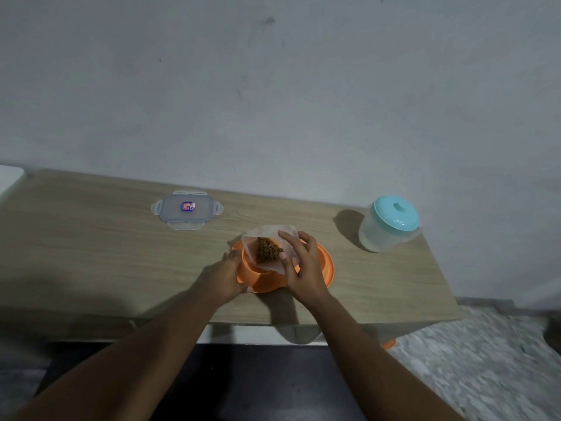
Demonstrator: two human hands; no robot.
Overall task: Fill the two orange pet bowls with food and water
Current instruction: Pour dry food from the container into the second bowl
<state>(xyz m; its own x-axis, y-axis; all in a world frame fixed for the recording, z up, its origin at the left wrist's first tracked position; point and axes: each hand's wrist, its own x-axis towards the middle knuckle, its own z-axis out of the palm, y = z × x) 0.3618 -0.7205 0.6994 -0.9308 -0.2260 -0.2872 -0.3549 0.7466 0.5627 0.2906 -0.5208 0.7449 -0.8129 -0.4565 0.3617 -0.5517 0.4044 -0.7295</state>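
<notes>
Tub (pixel 270 250) of kibble (pixel 267 253), tilted over orange bowl (pixel 324 265) at desk (pixel 91 253) centre. Right hand (pixel 303 265) grasps its wall; left hand (pixel 227 278) braces bowl at 9 o'clock. Judged light, thin, flexible: grip near rim.

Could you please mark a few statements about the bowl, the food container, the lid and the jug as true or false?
1. The right hand tilts the clear food container over the orange bowl. True.
2. The container's lid is snapped onto the container. False: it lies by itself on the wooden table, to the left of the bowl and farther back.
3. The left hand rests on the bowl's left edge. True.
4. The jug stands open, with no lid. False: a light blue lid covers it.
5. The jug stands to the left of the bowl. False: it stands to the right, near the wall.
</notes>
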